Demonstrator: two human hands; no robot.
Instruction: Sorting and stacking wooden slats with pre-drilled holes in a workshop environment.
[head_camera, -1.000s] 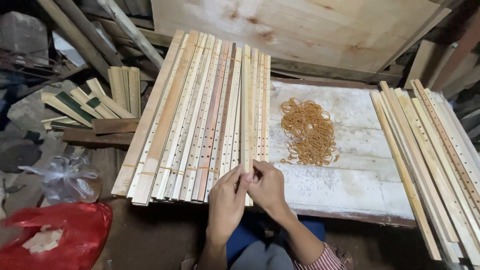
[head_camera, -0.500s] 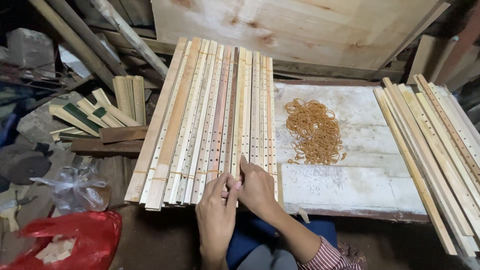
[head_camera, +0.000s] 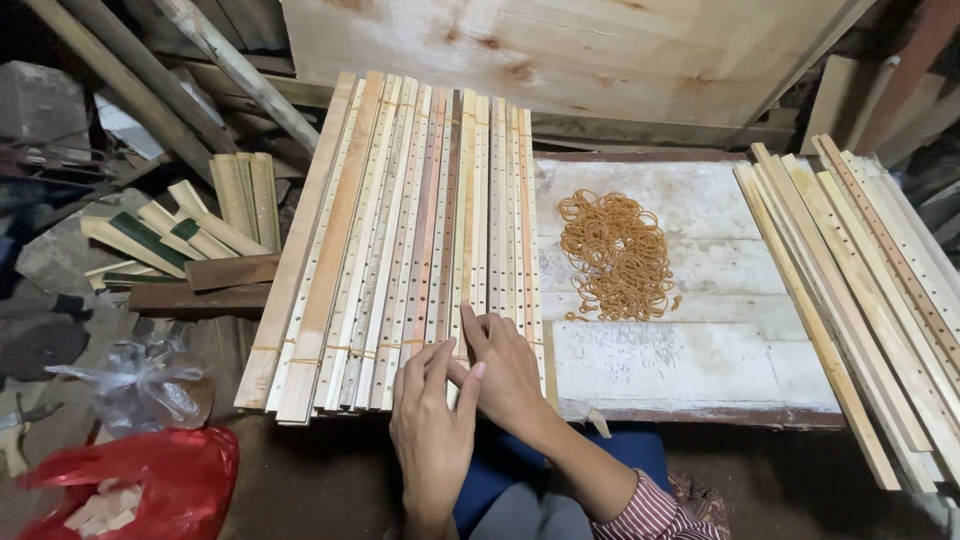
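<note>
Two bare hands are meeting at the lower centre of the frame, over the near end of a wide row of long, thin, pale wooden slats drilled with small holes (head_camera: 400, 230). The left hand (head_camera: 432, 430) is lying flat with its fingers held straight and close together, the fingertips resting on the slat ends. The right hand (head_camera: 508, 375) is crossing over it, fingers loosely curled, its index and middle fingertips pressing on one slat near the row's right edge; whether anything is being pinched between them cannot be told.

The slats are lying side by side on a worn, whitish wooden table (head_camera: 700, 360), running from the hands toward the upper centre. A loose heap of tan rubber bands (head_camera: 615, 255) is sitting on the bare tabletop right of the slats, near the right hand but not touching it. A second stack of similar pale slats (head_camera: 860, 290) is leaning along the right edge.

At the lower left, a red plastic bag (head_camera: 150, 480) is holding small pale wood offcuts, and a crumpled clear plastic bag (head_camera: 140, 385) is sitting just above it.
</note>
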